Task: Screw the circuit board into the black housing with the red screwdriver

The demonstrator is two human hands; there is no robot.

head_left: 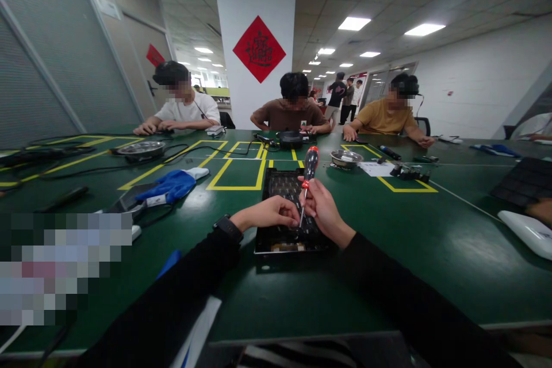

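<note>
A screwdriver [310,165] with a black and red handle stands nearly upright in my right hand [322,207]. My fingers wrap its lower handle and shaft, and the tip points down into a black rectangular device casing [263,241]. Beside the tip is my left hand [276,211], its fingers curled and pressed together low over the casing. Whatever those fingertips pinch, if anything, is too small to make out. Dark parts fill the casing, with a tan strip [288,247] near its front edge. Both hands cover some of the inside.
Blue gloves [170,185] and cables lie to the left. Metal bowls [346,158] [142,150] stand farther back. A white paper [376,169] and small black parts [409,173] lie to the right, with a white device [526,233] nearer. Several people sit across the green table [431,264].
</note>
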